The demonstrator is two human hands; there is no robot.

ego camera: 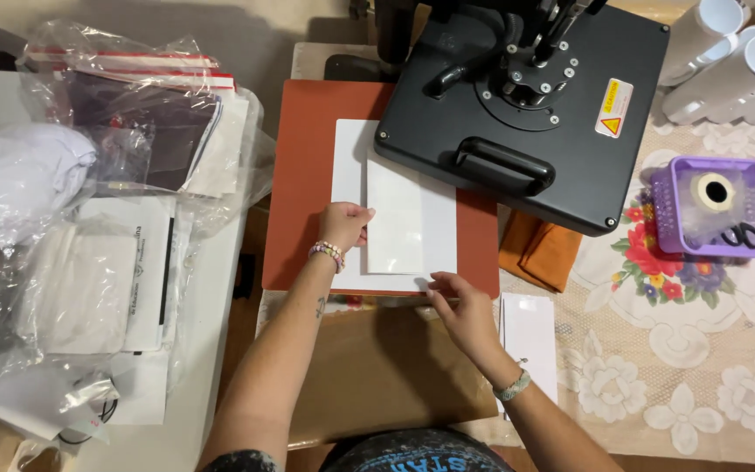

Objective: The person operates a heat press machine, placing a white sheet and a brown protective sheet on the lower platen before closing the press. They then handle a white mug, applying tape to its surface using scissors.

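A white rectangular blank (399, 223) lies on a larger white sheet (349, 166), which rests on the orange-red pad (303, 183) of a heat press. My left hand (344, 225) pinches the blank's left edge. My right hand (458, 304) touches the sheet's front edge near its lower right corner. The black upper plate (530, 114) of the press is swung to the right, partly over the sheet.
Clear plastic bags of cloth and papers (89, 192) pile up on the left. A purple basket (723, 205) with tape and scissors sits right, white mugs (736, 61) behind it. An orange cloth (542, 249), a white strip (528, 336) and brown cardboard (377, 367) lie nearby.
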